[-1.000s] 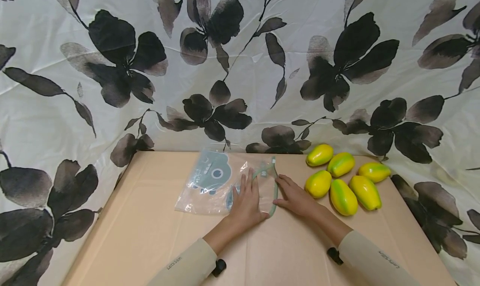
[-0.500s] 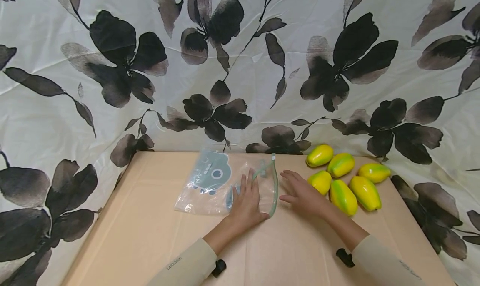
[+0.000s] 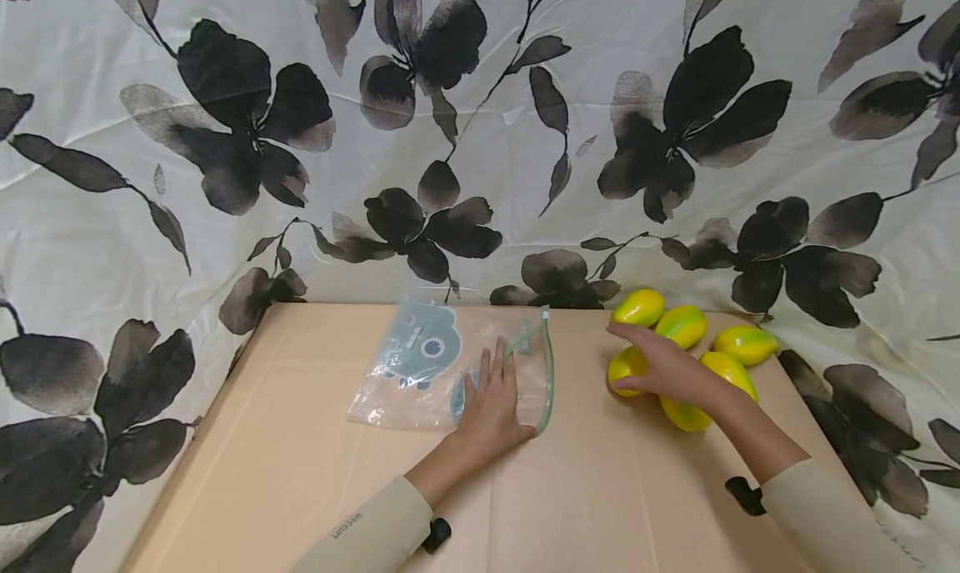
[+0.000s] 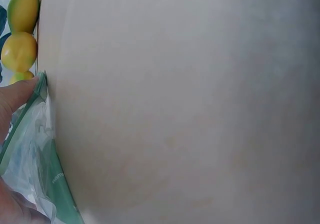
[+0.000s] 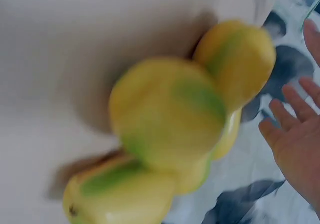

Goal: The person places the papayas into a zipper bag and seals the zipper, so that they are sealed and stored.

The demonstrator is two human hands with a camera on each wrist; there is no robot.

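Note:
A clear plastic zip bag (image 3: 427,348) with a blue-green cartoon animal and a green-edged mouth lies flat on the board. On its mouth end rests my left hand (image 3: 491,406), fingers straight and spread; in the left wrist view its thumb (image 4: 20,93) touches the green edge (image 4: 39,86). My right hand (image 3: 663,369) is over a group of yellow-green mangoes, with its thumb and fingertips by the leftmost mango (image 3: 624,371). The right wrist view shows these fingers apart, with nothing between them, beside several mangoes (image 5: 167,111). The right hand partly hides the front mangoes.
A light tan board (image 3: 300,456) forms the work surface. Behind it and along its sides hangs a white cloth (image 3: 540,139) with dark flowers. More mangoes, such as the far right one (image 3: 746,344), lie near the board's back right corner.
My right hand has left the bag's green edge and moved right, to over the mangoes. My left hand has stayed on the bag.

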